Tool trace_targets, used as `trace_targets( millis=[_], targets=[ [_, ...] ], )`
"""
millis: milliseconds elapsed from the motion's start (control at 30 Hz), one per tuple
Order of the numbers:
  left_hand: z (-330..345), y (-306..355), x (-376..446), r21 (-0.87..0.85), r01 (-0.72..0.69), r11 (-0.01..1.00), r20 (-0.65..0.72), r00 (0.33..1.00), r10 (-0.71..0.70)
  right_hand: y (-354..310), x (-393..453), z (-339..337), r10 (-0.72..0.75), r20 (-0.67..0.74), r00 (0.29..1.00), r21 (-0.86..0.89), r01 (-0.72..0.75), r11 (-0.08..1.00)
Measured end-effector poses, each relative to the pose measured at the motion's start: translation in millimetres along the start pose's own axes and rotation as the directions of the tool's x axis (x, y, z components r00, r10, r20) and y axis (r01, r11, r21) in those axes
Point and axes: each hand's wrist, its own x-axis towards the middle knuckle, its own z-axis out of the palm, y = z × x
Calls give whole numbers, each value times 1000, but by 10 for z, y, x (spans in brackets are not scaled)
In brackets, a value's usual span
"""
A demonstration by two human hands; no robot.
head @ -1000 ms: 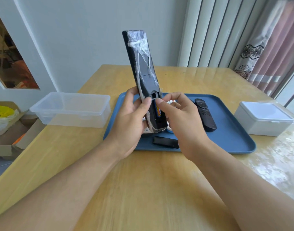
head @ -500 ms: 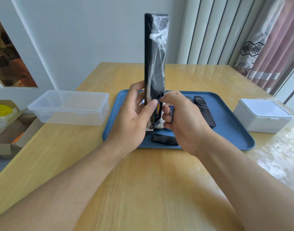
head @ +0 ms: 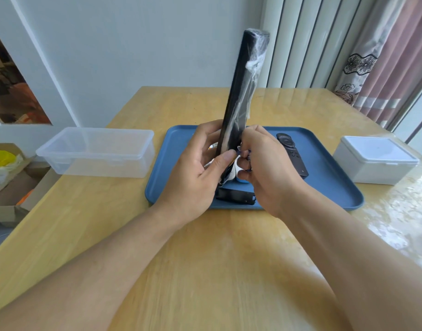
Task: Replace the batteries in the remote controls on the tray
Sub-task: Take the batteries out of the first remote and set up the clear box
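Left hand grips a long black remote in plastic wrap, held nearly upright over the blue tray, tip toward 12 o'clock. Right hand pinches at its lower end; a small dark battery seems held there, blurred. Second remote lies at 3 o'clock; black cover at 6.

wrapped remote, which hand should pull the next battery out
Right. The right hand is at the wrapped remote's lower end, fingertips beside the battery bay; the left hand grips the body upright.
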Motion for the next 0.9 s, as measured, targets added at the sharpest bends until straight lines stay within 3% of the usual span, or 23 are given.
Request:
trace_targets(
  millis=[100, 333, 533, 900],
  targets=[
    [-11, 17, 13, -53, 41, 998, -53, 998, -43, 27, -12, 42, -54, -10, 998, 38, 55, 998],
    [-59, 30, 53, -192, 161, 968, -158, 968, -193, 120, -57, 124, -292, -17, 956, -214, 282, 935],
    [-57, 8, 67, -146, 142, 979, -188, 967, -169, 188, -1, 99, -300, -44, 953, -387, 261, 885],
    [-60, 25, 55, -53, 158, 986, -210, 963, -166, 225, 22, 94, -372, 3, 928, -472, 329, 818]
  ],
)
